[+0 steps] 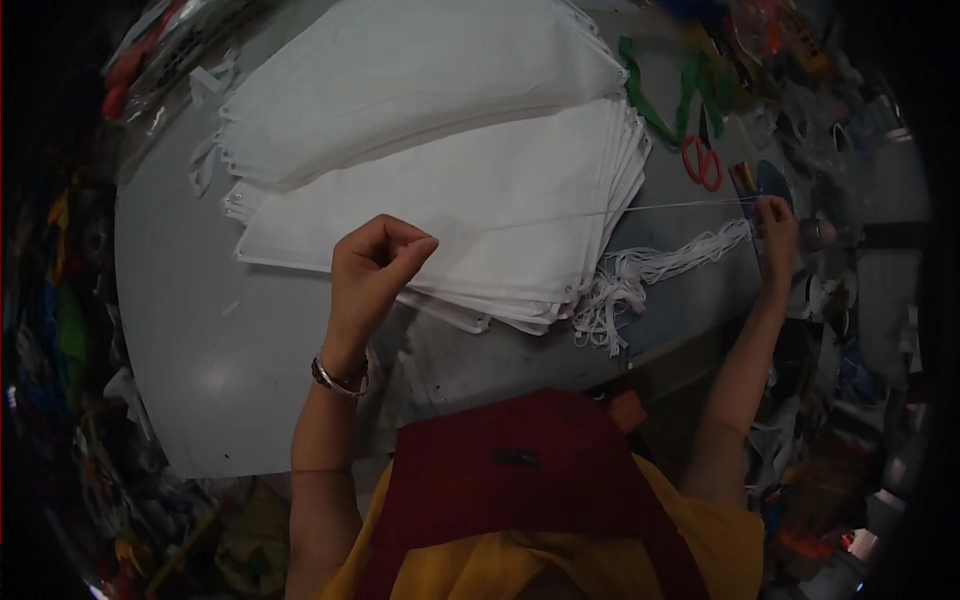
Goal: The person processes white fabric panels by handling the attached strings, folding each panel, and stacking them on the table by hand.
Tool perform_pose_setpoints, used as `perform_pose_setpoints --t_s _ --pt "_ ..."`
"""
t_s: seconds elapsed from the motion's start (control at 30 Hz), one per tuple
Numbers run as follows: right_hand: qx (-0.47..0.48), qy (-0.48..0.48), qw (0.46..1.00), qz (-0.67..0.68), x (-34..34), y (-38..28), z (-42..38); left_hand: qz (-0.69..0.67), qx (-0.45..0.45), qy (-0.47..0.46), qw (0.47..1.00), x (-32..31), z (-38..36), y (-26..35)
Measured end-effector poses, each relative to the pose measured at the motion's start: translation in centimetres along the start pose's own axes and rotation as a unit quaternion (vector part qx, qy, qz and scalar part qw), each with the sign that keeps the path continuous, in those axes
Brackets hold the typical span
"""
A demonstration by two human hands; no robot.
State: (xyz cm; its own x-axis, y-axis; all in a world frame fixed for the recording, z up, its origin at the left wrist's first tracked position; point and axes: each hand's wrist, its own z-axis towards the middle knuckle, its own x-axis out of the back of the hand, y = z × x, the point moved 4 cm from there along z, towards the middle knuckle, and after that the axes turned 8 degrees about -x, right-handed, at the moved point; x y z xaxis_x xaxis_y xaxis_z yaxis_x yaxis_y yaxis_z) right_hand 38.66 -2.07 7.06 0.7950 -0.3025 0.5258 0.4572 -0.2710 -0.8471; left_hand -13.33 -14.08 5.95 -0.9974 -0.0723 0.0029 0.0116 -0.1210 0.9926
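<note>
One thin white string (620, 209) is stretched above the white sheets (430, 190), which are stacked on the grey table (200, 370). Its one end is pinched between thumb and fingers of the left hand (385, 255); by the right hand (777, 222), raised near the blue object (772, 180), the other end is pinched. Beside the stack, a bundle of white strings (650, 270) is laid, and red-handled scissors (702, 163) are seen near the green strap (645, 100).
</note>
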Motion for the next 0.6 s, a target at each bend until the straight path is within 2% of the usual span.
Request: perform_pose_setpoints --t_s 0.07,0.1,0.13,0.17,0.2,0.27,0.3,0.37,0.43,0.5,0.53,0.57,0.6 --pt "-0.031 -0.022 0.959 0.28 -0.8 -0.6 -0.1 -0.002 -0.002 0.004 1.0 -0.4 0.2 0.3" --pt "-0.036 -0.025 0.961 0.274 0.0 0.4 0.9 0.001 -0.012 0.01 1.0 -0.5 0.2 0.4" --pt "-0.062 -0.142 0.865 0.477 0.8 2.0 2.5 0.0 -0.006 0.013 1.0 -0.5 0.1 0.2" --pt "-0.084 -0.248 0.712 0.652 1.1 2.7 3.3 0.001 -0.017 0.015 1.0 -0.3 0.1 0.2" --pt "-0.086 -0.25 0.711 0.652 1.3 2.7 3.4 0.004 -0.031 0.016 0.999 -0.1 0.1 0.3" --pt "-0.015 -0.267 0.73 0.629 2.0 2.5 3.5 0.008 -0.03 0.036 0.999 0.2 0.0 0.5" --pt "-0.015 -0.265 0.731 0.629 1.8 2.3 3.3 0.008 -0.031 0.05 0.998 0.3 0.0 0.5" --pt "-0.124 -0.108 0.864 0.476 1.8 3.2 2.2 0.032 -0.043 0.06 0.997 0.3 0.1 0.2" --pt "-0.135 -0.098 0.905 0.392 0.8 2.8 1.1 0.045 -0.052 0.055 0.996 -0.1 0.2 -0.4" --pt "-0.074 -0.069 0.968 0.23 -0.4 1.0 -0.9 0.083 -0.033 0.021 0.996 -1.3 0.4 -0.9" --pt "-0.034 -0.057 0.993 0.098 -1.4 -1.2 -2.7 0.07 -0.037 0.005 0.997 -2.5 0.8 -0.9" --pt "0.002 -0.049 0.998 -0.037 -2.9 -3.4 -4.2 0.096 -0.083 -0.022 0.992 -3.8 1.2 -0.3" --pt "0.099 -0.132 0.985 -0.051 -4.9 -4.9 -5.4 0.122 -0.127 -0.045 0.983 -4.9 1.4 0.3"
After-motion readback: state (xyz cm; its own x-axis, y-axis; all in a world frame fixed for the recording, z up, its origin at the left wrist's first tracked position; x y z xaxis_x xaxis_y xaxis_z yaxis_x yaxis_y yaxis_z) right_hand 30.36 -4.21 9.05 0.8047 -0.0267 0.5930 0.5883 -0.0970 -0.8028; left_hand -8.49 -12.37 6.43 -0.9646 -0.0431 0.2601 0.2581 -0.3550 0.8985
